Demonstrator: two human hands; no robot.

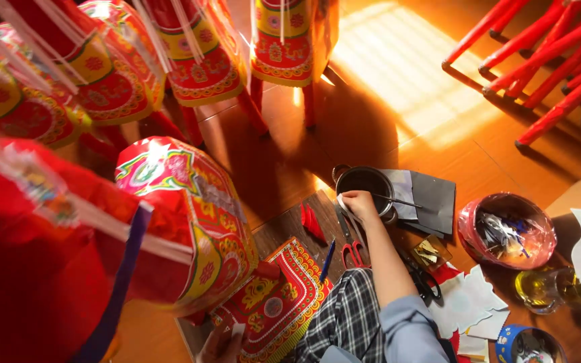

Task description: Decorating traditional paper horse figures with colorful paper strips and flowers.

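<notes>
Around the small dark pot [366, 183] on the floor, the count runs so: one pair of red-handled scissors [354, 254] just below it, one blue pen [327, 259] beside those, and one pink basin [506, 230] to its right. Two glass jars [547, 289] sit further right. Above-left of the pot hang five red patterned lanterns [189, 222]. Two hands show, the right hand [359, 204] touching the pot and the left hand [220, 344] well below-left.

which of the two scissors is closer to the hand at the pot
The red-handled scissors, just below the right hand; the black-handled scissors lie farther right, past the forearm.
</notes>
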